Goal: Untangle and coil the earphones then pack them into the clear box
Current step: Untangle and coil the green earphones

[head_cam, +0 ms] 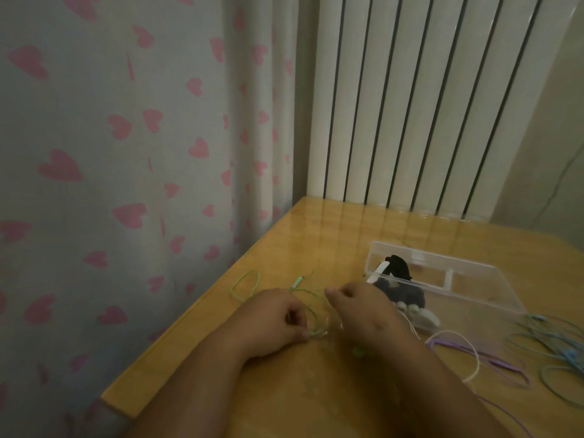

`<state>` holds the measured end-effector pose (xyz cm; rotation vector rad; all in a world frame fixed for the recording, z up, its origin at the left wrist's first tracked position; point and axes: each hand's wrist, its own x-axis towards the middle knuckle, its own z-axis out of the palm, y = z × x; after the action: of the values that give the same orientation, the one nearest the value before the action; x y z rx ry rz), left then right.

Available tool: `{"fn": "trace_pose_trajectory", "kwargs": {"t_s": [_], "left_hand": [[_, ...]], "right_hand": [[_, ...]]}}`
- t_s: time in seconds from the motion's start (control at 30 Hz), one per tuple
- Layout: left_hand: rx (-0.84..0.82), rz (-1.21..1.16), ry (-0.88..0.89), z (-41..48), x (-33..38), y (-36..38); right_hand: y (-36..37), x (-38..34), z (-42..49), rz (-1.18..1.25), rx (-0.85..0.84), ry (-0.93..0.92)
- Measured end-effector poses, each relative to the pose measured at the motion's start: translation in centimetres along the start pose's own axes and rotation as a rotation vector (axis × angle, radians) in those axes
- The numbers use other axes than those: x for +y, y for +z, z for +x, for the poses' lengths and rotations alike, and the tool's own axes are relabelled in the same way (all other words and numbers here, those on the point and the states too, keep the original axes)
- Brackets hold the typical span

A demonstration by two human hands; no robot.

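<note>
Green earphones (249, 281) lie in loose loops near the left edge of the wooden table (316, 235). My left hand (275, 324) pinches the green cable at its fingertips. Just to its right, my right hand (363, 308) has curled fingers and holds another part of the same thin cable. Behind my right hand stands the clear box (467, 279), open at the top, with black and white earphones (398, 279) in its near left end.
Purple earphones (493, 361) and a white cable (467, 343) sprawl to the right of my right forearm. Blue earphones (550, 346) lie tangled at the far right. A heart-print curtain (126, 153) hangs past the table's left edge; a radiator (410, 105) stands behind.
</note>
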<state>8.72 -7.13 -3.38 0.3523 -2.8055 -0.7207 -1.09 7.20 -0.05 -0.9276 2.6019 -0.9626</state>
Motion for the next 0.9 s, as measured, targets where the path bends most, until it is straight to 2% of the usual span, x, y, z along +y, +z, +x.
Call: {"fn": "trace_pose_trajectory", "kwargs": {"t_s": [0.23, 0.5, 0.6, 0.7, 0.77, 0.9], "left_hand": [[0.034, -0.062, -0.059, 0.0, -0.1, -0.2], [0.146, -0.053, -0.114, 0.1, -0.3, -0.1], [0.243, -0.082, -0.175, 0.2, -0.7, -0.1], [0.299, -0.045, -0.238, 0.4, -1.0, -0.2], [0.332, 0.005, -0.28, 0.4, -1.1, -0.3], [0.341, 0.065, -0.369, 0.2, -1.1, -0.7]], "right_hand": [[0.5, 0.4, 0.7, -0.174, -0.028, 0.108], [1.2, 0.0, 0.6, -0.365, -0.061, 0.119], [1.0, -0.1, 0.1, -0.188, -0.043, 0.059], [0.1, -0.4, -0.3, 0.193, 0.022, 0.034], [-0.6, -0.7, -0.6, 0.355, 0.009, 0.052], [-1.1, -0.6, -0.7, 0.294, 0.022, 0.028]]}}
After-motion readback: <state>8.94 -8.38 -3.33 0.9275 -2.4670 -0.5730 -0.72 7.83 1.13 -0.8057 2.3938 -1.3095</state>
